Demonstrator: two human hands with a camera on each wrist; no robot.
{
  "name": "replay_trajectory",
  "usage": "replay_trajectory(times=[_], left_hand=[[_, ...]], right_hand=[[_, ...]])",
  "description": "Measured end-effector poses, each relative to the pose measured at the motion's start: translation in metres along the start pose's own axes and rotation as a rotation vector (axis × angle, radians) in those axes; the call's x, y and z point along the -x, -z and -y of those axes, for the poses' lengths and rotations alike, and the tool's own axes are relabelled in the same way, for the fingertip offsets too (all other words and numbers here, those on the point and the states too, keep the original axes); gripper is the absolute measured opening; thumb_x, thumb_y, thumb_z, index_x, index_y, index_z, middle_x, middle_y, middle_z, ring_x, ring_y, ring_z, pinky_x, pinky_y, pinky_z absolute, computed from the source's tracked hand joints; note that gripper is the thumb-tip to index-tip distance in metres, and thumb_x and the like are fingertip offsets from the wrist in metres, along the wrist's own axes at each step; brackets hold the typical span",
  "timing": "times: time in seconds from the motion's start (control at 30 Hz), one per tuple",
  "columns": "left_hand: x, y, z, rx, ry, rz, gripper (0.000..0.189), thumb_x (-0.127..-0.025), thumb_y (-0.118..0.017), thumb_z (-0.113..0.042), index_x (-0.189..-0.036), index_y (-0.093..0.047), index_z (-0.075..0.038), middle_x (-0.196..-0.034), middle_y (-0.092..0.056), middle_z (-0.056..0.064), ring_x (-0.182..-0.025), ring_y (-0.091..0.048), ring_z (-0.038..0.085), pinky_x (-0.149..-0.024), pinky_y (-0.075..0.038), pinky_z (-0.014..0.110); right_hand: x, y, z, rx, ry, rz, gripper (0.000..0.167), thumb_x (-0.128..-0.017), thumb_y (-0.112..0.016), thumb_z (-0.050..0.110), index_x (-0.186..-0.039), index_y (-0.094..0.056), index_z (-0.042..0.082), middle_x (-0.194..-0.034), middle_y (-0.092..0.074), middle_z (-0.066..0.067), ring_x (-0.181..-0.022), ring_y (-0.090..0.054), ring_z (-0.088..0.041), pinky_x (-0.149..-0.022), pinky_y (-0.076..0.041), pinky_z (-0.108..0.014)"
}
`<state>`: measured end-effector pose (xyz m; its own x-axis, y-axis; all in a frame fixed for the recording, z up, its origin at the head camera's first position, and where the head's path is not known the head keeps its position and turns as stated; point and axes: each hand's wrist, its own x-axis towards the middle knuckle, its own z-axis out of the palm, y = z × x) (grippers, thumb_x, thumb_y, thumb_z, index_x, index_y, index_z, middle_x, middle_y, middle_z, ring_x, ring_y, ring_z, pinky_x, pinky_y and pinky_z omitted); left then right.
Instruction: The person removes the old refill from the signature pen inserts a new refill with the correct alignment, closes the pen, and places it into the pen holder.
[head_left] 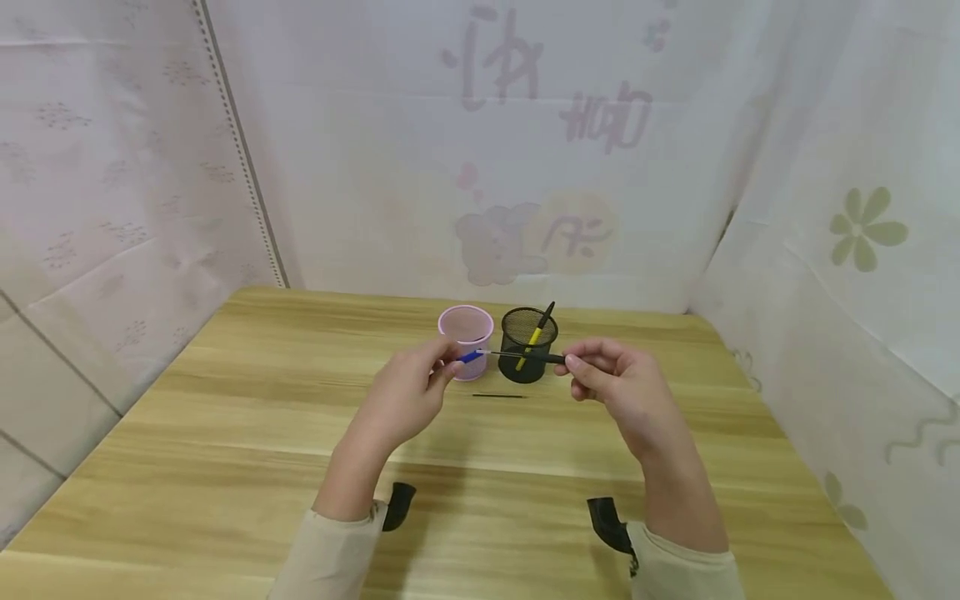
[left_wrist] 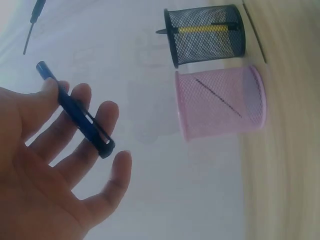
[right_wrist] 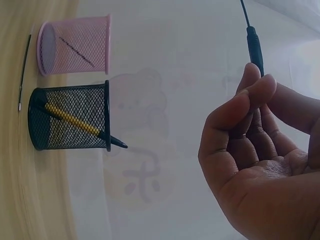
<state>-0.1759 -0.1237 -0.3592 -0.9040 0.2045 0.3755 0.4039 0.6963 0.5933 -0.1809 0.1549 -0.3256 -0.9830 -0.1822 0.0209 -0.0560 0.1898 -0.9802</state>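
Observation:
My left hand (head_left: 408, 387) pinches a blue pen barrel (left_wrist: 74, 111) with a clip, between thumb and fingers, its other fingers loosely spread. Facing it, my right hand (head_left: 621, 382) pinches a black pen grip section (right_wrist: 254, 46) between thumb and fingertips. A thin refill (right_wrist: 244, 11) sticks out of that section toward the barrel. In the head view the refill's tip is at the barrel's end; whether it has entered cannot be told. The left wrist view shows the two parts apart.
Behind the hands stand a pink mesh cup (head_left: 474, 372), with a thin dark stick inside, and a black mesh cup (head_left: 517, 375) holding a yellow and black pen (head_left: 536, 335). A thin refill (head_left: 498, 396) lies on the wooden table (head_left: 285, 400) before them. Printed curtains surround the table.

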Motion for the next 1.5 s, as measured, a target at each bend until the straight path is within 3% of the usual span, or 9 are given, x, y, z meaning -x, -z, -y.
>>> replay_trajectory(times=[0.47, 0.9, 1.13, 1.5], left_hand=[[0.0, 0.001, -0.007, -0.027, -0.069, -0.052, 0.006, -0.108, -0.061, -0.014, -0.109, -0.067, -0.011, -0.094, -0.07, 0.001, -0.078, -0.059, 0.015, -0.073, -0.051, 0.034], [0.001, 0.001, -0.011, -0.101, -0.159, -0.111, 0.008, -0.103, -0.069, -0.012, -0.111, -0.07, -0.014, -0.107, -0.073, 0.001, -0.08, -0.065, 0.019, -0.074, -0.055, 0.038], [0.0, -0.001, -0.015, -0.078, -0.212, -0.114, 0.007, -0.101, -0.073, -0.019, -0.107, -0.071, -0.018, -0.106, -0.071, -0.002, -0.081, -0.063, 0.017, -0.074, -0.053, 0.035], [-0.001, -0.002, -0.016, -0.112, -0.251, -0.142, 0.006, -0.099, -0.075, -0.017, -0.103, -0.072, -0.015, -0.098, -0.073, -0.002, -0.08, -0.064, 0.017, -0.074, -0.056, 0.038]], right_hand=[[0.003, 0.007, 0.001, 0.015, -0.025, -0.023, 0.026, -0.107, -0.065, 0.011, -0.127, -0.064, -0.006, -0.097, -0.078, 0.009, -0.075, -0.063, -0.009, -0.08, -0.059, -0.024], [0.004, 0.002, 0.004, 0.091, -0.013, -0.04, 0.028, -0.104, -0.071, 0.019, -0.124, -0.07, -0.001, -0.093, -0.074, 0.009, -0.079, -0.065, -0.012, -0.083, -0.058, -0.027], [0.004, -0.002, 0.003, 0.102, 0.065, 0.035, 0.024, -0.103, -0.068, 0.01, -0.123, -0.071, -0.004, -0.093, -0.076, 0.011, -0.081, -0.069, -0.015, -0.085, -0.059, -0.029], [0.002, -0.007, 0.001, 0.098, 0.042, 0.03, 0.026, -0.1, -0.073, 0.008, -0.122, -0.07, -0.007, -0.092, -0.078, 0.01, -0.08, -0.071, -0.014, -0.084, -0.06, -0.028]])
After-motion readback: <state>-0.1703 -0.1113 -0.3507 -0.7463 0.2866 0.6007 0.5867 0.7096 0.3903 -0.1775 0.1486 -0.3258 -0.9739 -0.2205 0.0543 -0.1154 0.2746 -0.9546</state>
